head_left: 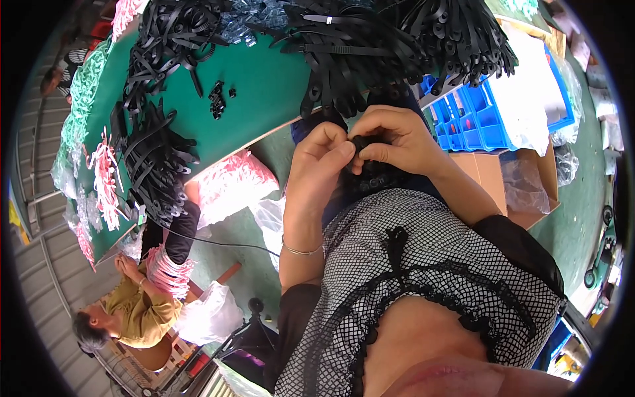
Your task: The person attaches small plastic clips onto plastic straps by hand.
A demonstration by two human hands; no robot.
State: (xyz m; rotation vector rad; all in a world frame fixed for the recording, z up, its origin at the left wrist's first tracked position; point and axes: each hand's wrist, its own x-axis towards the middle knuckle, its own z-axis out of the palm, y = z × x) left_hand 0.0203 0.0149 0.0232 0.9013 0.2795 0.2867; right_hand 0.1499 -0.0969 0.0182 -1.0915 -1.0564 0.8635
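My left hand [319, 161] and my right hand [395, 140] meet at the table's near edge, above my lap. Thumbs and fingers of both pinch a small black piece [359, 141], mostly hidden between the fingertips. Just below them, several small dark pieces [377, 182] lie in my lap. Beyond my hands, a thick heap of black straps [360, 53] with holed ends hangs over the table edge. Farther left, a little cluster of small black parts [217, 100] rests on the green tabletop [254, 83].
More black straps [155, 159] are piled at the table's left. Clear plastic pieces [258, 20] lie at the back. On the right stand a blue compartment bin [486, 112] and an open cardboard box [479, 173]. Pink straps [241, 182] fill a bag below. A co-worker [135, 301] sits lower left.
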